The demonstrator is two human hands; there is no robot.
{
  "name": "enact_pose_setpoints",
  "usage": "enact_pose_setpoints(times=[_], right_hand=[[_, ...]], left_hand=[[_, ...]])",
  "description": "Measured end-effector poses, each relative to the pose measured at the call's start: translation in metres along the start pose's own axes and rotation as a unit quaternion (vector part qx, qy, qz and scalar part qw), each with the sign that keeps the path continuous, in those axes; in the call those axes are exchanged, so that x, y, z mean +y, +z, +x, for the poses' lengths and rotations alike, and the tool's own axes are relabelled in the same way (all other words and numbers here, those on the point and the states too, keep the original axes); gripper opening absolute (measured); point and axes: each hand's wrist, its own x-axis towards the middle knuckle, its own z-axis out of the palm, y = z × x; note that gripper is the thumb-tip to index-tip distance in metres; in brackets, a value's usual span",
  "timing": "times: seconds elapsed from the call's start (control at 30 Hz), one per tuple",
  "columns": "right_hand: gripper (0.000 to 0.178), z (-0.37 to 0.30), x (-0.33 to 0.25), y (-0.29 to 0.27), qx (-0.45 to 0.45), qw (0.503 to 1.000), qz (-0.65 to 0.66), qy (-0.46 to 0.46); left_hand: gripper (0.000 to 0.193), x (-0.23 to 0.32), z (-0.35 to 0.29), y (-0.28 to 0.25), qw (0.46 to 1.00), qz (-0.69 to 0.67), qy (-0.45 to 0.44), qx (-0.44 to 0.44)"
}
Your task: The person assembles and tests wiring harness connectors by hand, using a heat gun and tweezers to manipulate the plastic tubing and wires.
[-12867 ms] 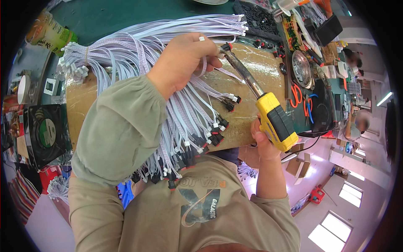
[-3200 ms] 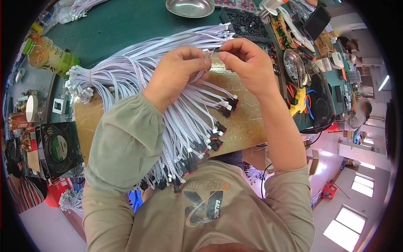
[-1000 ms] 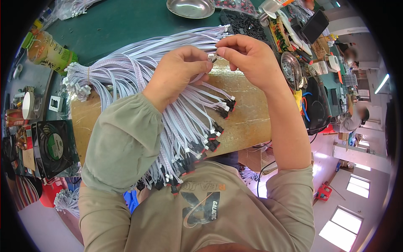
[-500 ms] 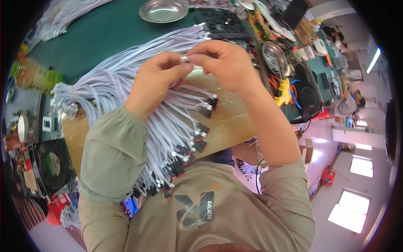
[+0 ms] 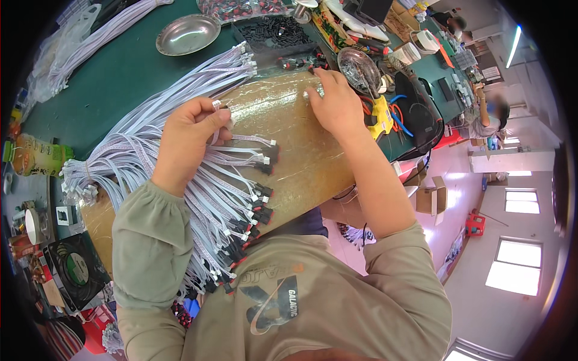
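Note:
My left hand (image 5: 188, 135) is closed in a pinch on a white flat cable, whose small white connector (image 5: 217, 104) sticks up past the fingertips. Under and beside that wrist fans a large bundle of white cables (image 5: 135, 129). Many of the bundle's near ends carry black-and-red connectors (image 5: 262, 213). Over the far right of the brown board (image 5: 301, 144), my right hand (image 5: 337, 105) has its thumb and index finger apart. Its index tip is by small black-and-red connectors (image 5: 301, 62) at the board's far edge. A tiny white spot by the thumb is too small to name.
Beyond the board stand a metal dish (image 5: 188, 35) and a tray of black parts (image 5: 274, 33). At right lie a yellow glue gun (image 5: 380, 118), a round metal bowl (image 5: 359, 71) and blue-handled pliers (image 5: 400, 108). A bottle (image 5: 39, 157) and a black fan (image 5: 75, 271) are at left.
My hands were together over the cables and have separated. The right has gone to the board's far edge; the left keeps the white cable. The whole view has shifted somewhat.

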Motion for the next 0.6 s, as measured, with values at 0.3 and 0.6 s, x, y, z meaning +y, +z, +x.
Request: enact_pose_setpoints(times=[0.3,0.6], right_hand=[[0.035,0.015,0.000,0.007,-0.012,0.996,0.087,-0.016],[0.050,0.030,-0.012,0.027,0.036,0.997,0.008,-0.072]], left_hand=[[0.023,-0.002,-0.001,-0.003,1.000,-0.015,-0.007,0.002],[0.023,0.000,-0.002,-0.004,1.000,0.003,-0.013,-0.005]])
